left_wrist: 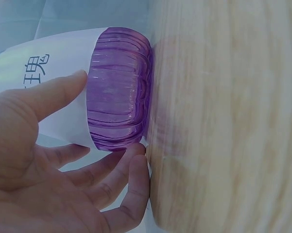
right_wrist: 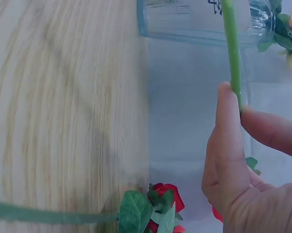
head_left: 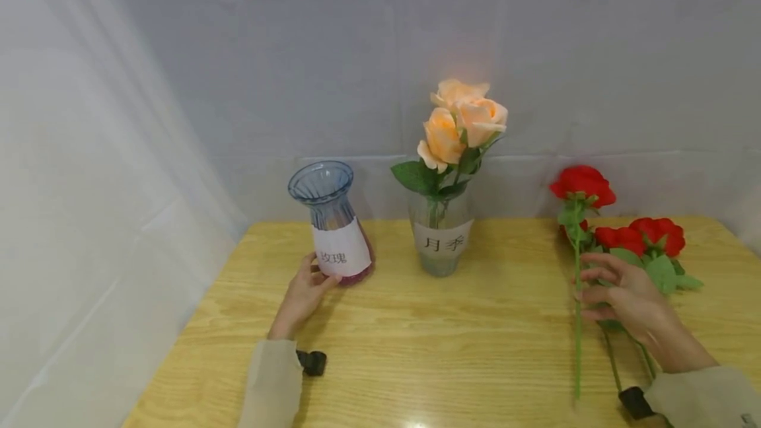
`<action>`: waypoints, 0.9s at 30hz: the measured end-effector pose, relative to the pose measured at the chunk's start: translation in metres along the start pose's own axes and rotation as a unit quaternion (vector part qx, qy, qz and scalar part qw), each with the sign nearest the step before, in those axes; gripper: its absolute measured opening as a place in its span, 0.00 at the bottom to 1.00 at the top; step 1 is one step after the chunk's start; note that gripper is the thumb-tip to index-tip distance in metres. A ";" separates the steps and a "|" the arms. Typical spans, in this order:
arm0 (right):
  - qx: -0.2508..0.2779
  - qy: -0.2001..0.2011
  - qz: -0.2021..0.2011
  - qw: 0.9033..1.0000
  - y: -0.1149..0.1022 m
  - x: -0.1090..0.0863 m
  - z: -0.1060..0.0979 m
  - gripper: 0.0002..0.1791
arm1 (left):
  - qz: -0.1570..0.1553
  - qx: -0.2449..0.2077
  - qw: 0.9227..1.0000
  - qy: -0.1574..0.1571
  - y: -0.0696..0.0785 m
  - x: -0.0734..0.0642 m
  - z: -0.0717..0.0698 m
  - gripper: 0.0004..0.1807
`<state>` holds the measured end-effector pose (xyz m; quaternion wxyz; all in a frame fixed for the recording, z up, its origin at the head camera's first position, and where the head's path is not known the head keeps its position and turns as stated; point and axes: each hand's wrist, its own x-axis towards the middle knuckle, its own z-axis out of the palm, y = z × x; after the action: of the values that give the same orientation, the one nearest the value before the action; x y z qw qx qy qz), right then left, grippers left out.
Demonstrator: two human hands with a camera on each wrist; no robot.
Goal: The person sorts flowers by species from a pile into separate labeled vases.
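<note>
My left hand (head_left: 304, 299) holds a blue-and-purple glass vase (head_left: 331, 211) low on its side. Its thumb lies over the white paper label (left_wrist: 63, 111), and the other fingers bend around the purple base (left_wrist: 117, 90). My right hand (head_left: 630, 296) pinches the green stem (right_wrist: 231, 43) of a red rose (head_left: 582, 185) between thumb and fingers. That rose stands upright, bloom on top, above the table. Behind the right hand, more red roses (head_left: 661, 235) lie on the table, their stems partly hidden by the hand.
A clear glass vase (head_left: 440, 263) with a paper label stands mid-table, holding several peach roses (head_left: 481, 121). The wooden table (head_left: 452, 349) ends against a pale cloth backdrop (head_left: 297, 84). Black straps with small cameras (head_left: 312, 363) are on both wrists.
</note>
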<state>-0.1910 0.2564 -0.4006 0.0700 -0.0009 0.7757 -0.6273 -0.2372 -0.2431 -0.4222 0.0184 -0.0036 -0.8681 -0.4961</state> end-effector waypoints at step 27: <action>0.202 0.034 -0.035 0.978 -0.014 0.003 0.020 0.25 | -0.006 0.006 1.000 0.001 0.000 0.001 0.000 0.38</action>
<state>-0.1934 0.2340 -0.3914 0.0198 0.0073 0.6341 -0.7730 -0.2379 -0.2436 -0.4224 0.0161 0.0019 -0.8712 -0.4907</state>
